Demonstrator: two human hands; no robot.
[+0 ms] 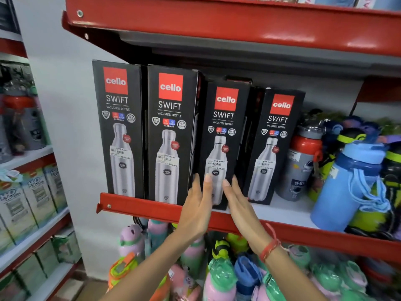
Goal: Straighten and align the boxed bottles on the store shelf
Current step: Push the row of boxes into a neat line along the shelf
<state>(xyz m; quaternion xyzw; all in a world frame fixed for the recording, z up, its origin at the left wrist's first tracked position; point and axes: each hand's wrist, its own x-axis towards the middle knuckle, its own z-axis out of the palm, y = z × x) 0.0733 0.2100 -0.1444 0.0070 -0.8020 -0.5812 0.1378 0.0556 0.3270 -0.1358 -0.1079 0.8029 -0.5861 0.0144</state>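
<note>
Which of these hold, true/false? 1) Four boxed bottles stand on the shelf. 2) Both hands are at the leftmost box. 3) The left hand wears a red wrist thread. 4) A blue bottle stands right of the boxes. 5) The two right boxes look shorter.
1) True: four black boxed bottles stand in a row.
2) False: left hand and right hand flank the third box.
3) False: the red thread is on the right wrist.
4) True: blue bottle.
5) True.

Bright even light, glare on the red shelf edge (303,35), blurred, warped margins.
</note>
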